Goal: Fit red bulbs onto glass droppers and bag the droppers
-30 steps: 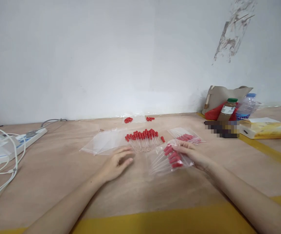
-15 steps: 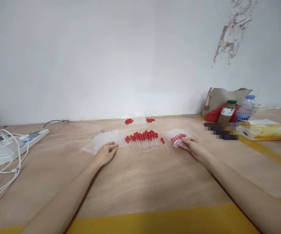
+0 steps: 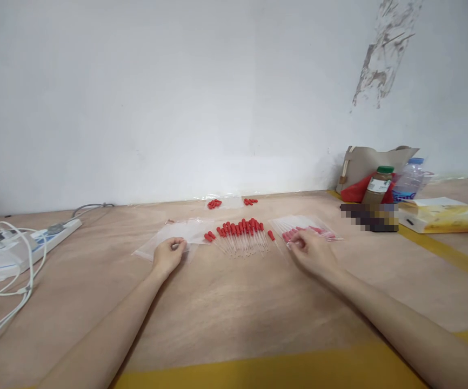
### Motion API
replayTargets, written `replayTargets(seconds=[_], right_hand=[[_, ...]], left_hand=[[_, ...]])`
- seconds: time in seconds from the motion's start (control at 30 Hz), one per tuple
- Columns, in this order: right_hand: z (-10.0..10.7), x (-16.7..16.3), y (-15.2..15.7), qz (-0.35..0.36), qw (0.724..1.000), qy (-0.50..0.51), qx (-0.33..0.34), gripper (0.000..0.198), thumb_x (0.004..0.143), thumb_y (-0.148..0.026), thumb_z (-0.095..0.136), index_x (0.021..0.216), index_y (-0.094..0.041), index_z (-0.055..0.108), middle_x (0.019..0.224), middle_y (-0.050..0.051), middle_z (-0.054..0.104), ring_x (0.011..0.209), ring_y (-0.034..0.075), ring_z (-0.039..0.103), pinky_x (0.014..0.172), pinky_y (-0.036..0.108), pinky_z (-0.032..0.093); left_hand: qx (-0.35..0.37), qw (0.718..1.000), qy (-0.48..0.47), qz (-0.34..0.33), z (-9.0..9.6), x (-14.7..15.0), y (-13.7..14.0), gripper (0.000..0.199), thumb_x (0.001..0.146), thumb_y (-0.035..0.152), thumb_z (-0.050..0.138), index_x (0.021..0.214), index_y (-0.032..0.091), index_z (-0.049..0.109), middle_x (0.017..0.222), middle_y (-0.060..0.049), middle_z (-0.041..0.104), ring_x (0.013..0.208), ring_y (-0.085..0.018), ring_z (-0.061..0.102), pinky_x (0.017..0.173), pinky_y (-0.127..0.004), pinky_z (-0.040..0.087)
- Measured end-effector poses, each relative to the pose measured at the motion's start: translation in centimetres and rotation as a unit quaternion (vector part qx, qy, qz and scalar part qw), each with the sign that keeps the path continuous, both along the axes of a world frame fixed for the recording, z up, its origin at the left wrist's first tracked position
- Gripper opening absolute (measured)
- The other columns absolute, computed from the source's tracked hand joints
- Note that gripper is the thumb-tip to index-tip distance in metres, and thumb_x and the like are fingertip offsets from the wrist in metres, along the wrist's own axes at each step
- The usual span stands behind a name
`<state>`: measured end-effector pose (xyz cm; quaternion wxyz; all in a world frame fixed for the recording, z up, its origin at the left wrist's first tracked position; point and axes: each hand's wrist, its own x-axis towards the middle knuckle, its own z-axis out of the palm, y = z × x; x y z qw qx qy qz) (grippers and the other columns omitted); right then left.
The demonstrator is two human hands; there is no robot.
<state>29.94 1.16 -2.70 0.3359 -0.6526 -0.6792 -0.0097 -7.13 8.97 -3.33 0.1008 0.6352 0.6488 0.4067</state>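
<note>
Clear bags (image 3: 177, 232) lie under your left hand (image 3: 168, 254), fingers curled on the top one, while your right hand (image 3: 310, 249) pinches the filled bag (image 3: 305, 228) beside the droppers (image 3: 240, 231); likely next, lift one empty bag free.

Bare table (image 3: 238, 302) before the droppers (image 3: 240, 229); bags (image 3: 173, 235) apparently flank them.

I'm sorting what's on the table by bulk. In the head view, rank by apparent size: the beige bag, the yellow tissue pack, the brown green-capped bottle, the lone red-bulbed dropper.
1. beige bag and yellow tissue pack: similar, not ranked apart.
2. brown green-capped bottle.
3. lone red-bulbed dropper, though it lies nearer the camera.
</note>
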Motion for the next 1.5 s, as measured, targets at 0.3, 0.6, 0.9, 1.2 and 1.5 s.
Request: replayTargets(seconds=[0.3, 0.6, 0.9, 1.2, 1.5], right_hand=[[0.2, -3.2, 3.8, -0.036, 0.987, -0.049, -0.147, 0.029, 0.076, -0.029, 0.047, 0.099, -0.012, 0.051, 0.091, 0.015, 0.061, 0.084, 0.024, 0.057, 0.064, 0.029, 0.038], [0.6, -4.9, 4.9, -0.053, 0.978, -0.047, -0.197, 0.023, 0.08, -0.019, 0.039, 0.099, -0.01, 0.049, 0.096, 0.019, 0.06, 0.089, 0.029, 0.057, 0.066, 0.034, 0.041], [0.2, -1.7, 2.2, 0.035, 0.994, 0.101, -0.033, 0.05, 0.079, -0.017, 0.037, 0.126, -0.005, 0.024, 0.085, 0.013, 0.058, 0.076, 0.02, 0.057, 0.065, 0.029, 0.041], [-2.0, -0.2, 0.0, 0.097, 0.901, 0.422, 0.002, 0.047, 0.074, -0.026, 0.046, 0.117, -0.018, 0.031, 0.056, -0.008, 0.042, 0.037, 0.008, 0.041, 0.036, 0.019, 0.033], [-1.3, -2.3, -1.6, 0.11, 0.801, 0.587, -0.022, 0.044, 0.063, -0.029, 0.063, 0.095, -0.023, 0.033, 0.057, -0.008, 0.051, 0.047, 0.012, 0.054, 0.044, 0.025, 0.046]], left_hand=[[0.071, 0.989, -0.123, -0.047, -0.8, -0.1, 1.0, 0.032, 0.074, 0.045, 0.048, 0.087, 0.016, 0.055, 0.099, -0.007, 0.063, 0.082, -0.018, 0.062, 0.075, -0.029, 0.047], [0.103, 0.977, -0.153, -0.111, 2.1, 0.6, 2.4, 0.033, 0.07, 0.048, 0.054, 0.073, 0.015, 0.059, 0.099, -0.008, 0.062, 0.097, -0.022, 0.055, 0.086, -0.031, 0.041], [0.17, 0.915, -0.321, -0.177, 7.0, 3.6, -2.6, 0.028, 0.077, 0.046, 0.047, 0.071, 0.02, 0.041, 0.079, -0.001, 0.06, 0.08, -0.018, 0.061, 0.073, -0.031, 0.048], [-0.055, 0.927, 0.026, -0.371, 2.3, 2.6, -11.6, 0.01, 0.077, 0.027, 0.055, 0.082, 0.018, 0.053, 0.095, -0.006, 0.059, 0.09, -0.02, 0.054, 0.079, -0.033, 0.044], [-0.044, 0.803, 0.328, -0.496, 2.7, 6.9, -11.5, 0.049, 0.088, 0.04, 0.038, 0.134, 0.031, 0.025, 0.142, -0.003, 0.021, 0.13, -0.025, 0.019, 0.104, -0.05, 0.014]])
